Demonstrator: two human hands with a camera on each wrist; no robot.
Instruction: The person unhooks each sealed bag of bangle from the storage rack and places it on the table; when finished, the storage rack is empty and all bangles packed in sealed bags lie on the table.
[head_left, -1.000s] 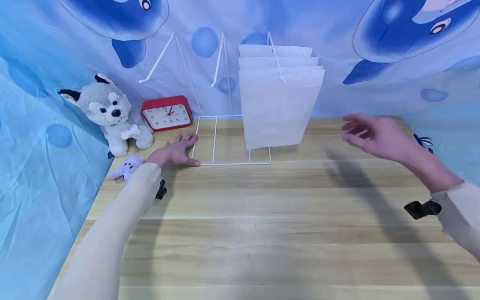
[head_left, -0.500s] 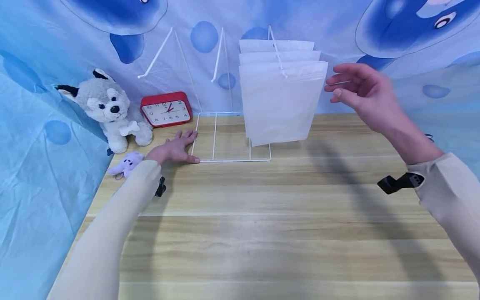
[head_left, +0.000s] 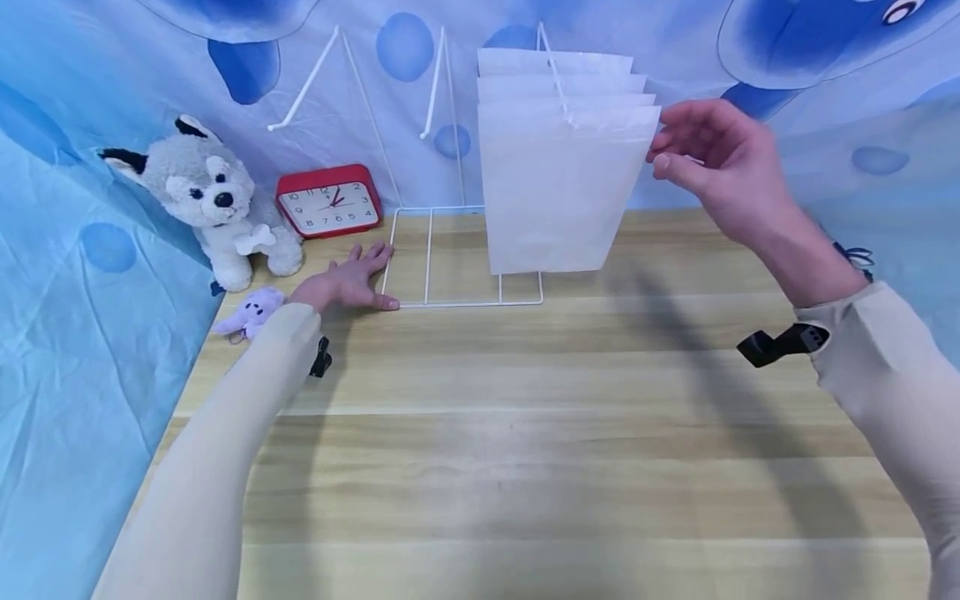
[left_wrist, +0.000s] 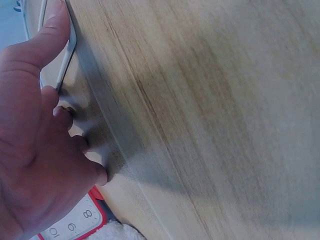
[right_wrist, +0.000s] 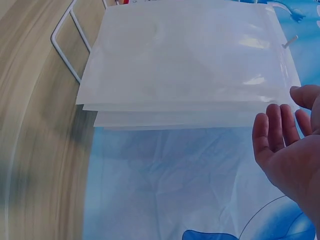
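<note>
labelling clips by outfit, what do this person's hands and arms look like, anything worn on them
The left hand and right hand are bare, with no gloves visible. Long, plain cream sleeves reach the wrists, where each carries a small, angular black device.

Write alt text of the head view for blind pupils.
A right hand is at the edge of white sheets hanging from a wire rack on a table; the left hand touches the rack's base, near a red clock.
</note>
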